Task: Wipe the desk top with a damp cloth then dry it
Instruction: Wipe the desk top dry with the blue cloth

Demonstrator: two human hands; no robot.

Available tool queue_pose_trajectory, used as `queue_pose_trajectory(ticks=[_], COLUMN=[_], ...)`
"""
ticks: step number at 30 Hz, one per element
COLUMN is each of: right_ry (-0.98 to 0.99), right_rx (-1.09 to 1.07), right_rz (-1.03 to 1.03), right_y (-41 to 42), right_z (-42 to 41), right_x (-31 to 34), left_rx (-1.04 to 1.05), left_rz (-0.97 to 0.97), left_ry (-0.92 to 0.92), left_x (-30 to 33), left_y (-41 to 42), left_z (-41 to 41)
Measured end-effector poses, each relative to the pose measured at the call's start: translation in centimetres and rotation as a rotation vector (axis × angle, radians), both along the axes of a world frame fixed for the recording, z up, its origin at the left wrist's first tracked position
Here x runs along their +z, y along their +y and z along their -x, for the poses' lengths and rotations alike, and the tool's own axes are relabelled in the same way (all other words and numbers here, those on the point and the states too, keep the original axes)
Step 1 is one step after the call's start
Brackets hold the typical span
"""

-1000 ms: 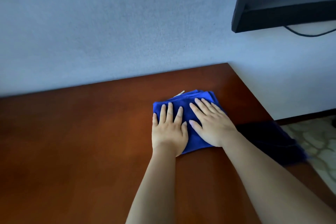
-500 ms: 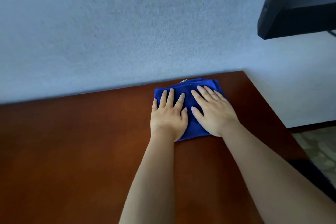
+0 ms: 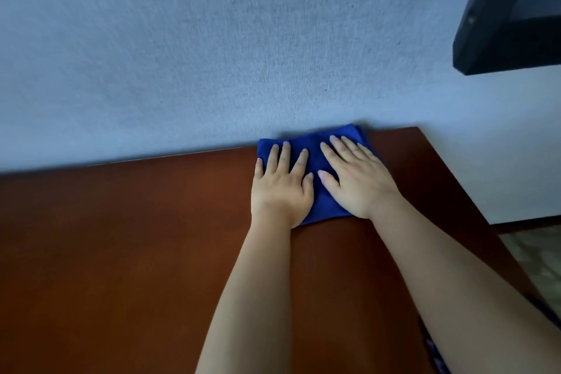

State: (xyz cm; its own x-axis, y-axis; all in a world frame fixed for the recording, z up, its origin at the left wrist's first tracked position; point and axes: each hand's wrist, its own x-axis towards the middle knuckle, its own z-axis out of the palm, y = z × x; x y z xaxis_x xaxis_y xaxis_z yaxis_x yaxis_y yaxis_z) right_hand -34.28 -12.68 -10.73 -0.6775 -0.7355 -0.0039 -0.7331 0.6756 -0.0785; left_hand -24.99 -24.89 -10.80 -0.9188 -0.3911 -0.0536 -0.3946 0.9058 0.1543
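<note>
A folded blue cloth (image 3: pixel 314 144) lies on the reddish-brown wooden desk top (image 3: pixel 121 237), its far edge against the wall near the desk's far right corner. My left hand (image 3: pixel 280 188) rests flat on the cloth's left half with its fingers spread. Beside it, my right hand (image 3: pixel 355 179) presses flat on the right half, also with spread fingers. Neither hand curls around the cloth. Both forearms reach forward over the desk.
A pale blue-grey wall (image 3: pixel 212 55) rises directly behind the desk. A dark screen (image 3: pixel 516 15) hangs on the wall at the upper right. The desk's right edge drops to patterned floor (image 3: pixel 540 255). A dark cloth (image 3: pixel 434 349) shows under my right forearm.
Both hands have slid the blue cloth away from me, from mid-desk up to the wall at the back edge. The view has shifted with them.
</note>
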Motion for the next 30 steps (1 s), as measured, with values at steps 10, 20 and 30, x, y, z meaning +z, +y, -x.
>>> queue_pose_trajectory(ticks=[10, 20, 30], right_ry=[-0.015, -0.021, -0.010], right_rx=[-0.041, -0.057, -0.043], right_rz=[-0.001, 0.026, 0.052], right_y=[4.9, 7.7, 5.4], right_z=[-10.0, -14.6, -7.8], right_x=[0.2, -0.1, -0.4], left_rx=[-0.031, -0.042, -0.061], left_rz=[0.006, 0.020, 0.052], left_ry=[-0.048, -0.052, -0.037], left_x=[0.4, 0.3, 0.3], left_y=[4.7, 7.4, 4.6], left_z=[-9.1, -13.5, -6.5])
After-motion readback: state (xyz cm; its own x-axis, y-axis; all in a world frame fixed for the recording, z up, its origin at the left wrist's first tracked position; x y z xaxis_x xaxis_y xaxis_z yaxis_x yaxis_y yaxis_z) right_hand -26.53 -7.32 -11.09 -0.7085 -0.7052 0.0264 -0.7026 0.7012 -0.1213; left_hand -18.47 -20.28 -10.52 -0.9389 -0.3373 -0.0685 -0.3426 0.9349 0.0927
